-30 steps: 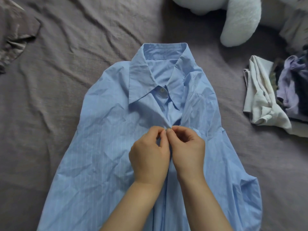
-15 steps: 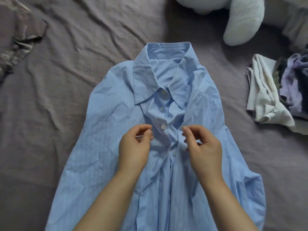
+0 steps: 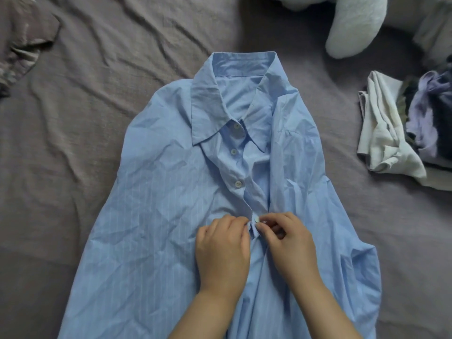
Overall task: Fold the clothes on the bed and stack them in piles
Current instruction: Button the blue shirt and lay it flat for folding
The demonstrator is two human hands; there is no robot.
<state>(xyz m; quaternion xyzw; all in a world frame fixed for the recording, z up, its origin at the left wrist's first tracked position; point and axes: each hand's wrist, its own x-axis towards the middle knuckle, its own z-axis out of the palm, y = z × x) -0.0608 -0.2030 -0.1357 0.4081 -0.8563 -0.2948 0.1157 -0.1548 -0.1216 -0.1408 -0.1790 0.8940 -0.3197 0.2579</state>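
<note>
A light blue pinstriped shirt [image 3: 156, 216] lies face up on the grey-purple bed sheet [image 3: 73, 143], collar pointing away from me. Three white buttons below the collar are fastened. My left hand [image 3: 221, 250] pinches the left edge of the placket at mid-chest. My right hand [image 3: 287, 243] pinches the right edge, with a white button [image 3: 256, 219] showing between its fingertips. Both hands meet at the shirt's centre line. The lower shirt runs out of view beneath my forearms.
A heap of unfolded clothes [image 3: 415, 123], white, lilac and dark, lies at the right edge. A grey garment [image 3: 22, 45] sits at the top left corner. A white plush toy [image 3: 352, 25] rests at the top right.
My hands had parted after the third button. They have come back together lower on the placket, now pinching the fabric around a fourth button.
</note>
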